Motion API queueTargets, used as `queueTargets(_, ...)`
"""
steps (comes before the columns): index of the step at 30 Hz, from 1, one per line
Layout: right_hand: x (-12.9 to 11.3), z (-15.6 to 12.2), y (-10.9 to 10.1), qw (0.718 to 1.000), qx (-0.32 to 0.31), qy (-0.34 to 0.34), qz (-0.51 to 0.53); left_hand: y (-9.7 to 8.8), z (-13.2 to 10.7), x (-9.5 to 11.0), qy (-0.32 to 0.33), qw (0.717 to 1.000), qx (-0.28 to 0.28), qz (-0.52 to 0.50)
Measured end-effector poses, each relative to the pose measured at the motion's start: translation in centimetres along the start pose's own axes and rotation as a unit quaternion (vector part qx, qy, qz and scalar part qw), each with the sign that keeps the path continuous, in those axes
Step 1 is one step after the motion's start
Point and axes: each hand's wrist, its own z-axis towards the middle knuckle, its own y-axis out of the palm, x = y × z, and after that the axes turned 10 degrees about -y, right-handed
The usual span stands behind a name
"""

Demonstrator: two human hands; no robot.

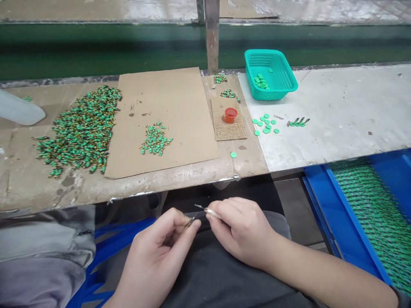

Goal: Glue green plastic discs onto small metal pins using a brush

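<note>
Both my hands rest over my lap below the table's front edge. My left hand [160,248] pinches a thin metal tool [189,222], perhaps tweezers, between thumb and forefinger. My right hand [239,231] is closed in a pinch on a small pale wire-like piece [208,211]. The two pinches nearly meet. On the table a large heap of small green parts [80,128] lies at the left, and a smaller heap [155,140] sits on a cardboard sheet [173,111].
A small red cup [230,114] stands on a brown mat. A teal basket [269,73] holds green discs, with more discs [266,125] loose before it. A blue bin [340,214] of green parts sits lower right. A metal post [212,34] rises behind.
</note>
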Motion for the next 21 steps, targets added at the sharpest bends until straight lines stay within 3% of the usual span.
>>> queueTargets(3,0.19,0.06,-0.22,0.999,0.031,0.018,0.022,-0.15,0.19,0.55,-0.043,0.997,-0.062,-0.036)
queueTargets(6,0.32,0.05,-0.3,0.998,0.032,-0.011,0.06,-0.41,0.36,0.87,-0.084,0.986,-0.127,-0.067)
queueTargets(12,0.4,-0.08,-0.07,0.998,-0.009,-0.042,0.05,-0.62,0.38,0.97,-0.083,0.986,-0.124,-0.068)
queueTargets(17,0.4,-0.02,-0.18,1.0,0.005,0.005,0.008,-0.53,0.21,0.83,-0.086,0.987,-0.125,-0.057)
queueTargets(21,0.19,0.14,-0.37,0.999,0.003,-0.039,0.023,-0.44,0.35,1.0,-0.079,0.985,-0.14,-0.07)
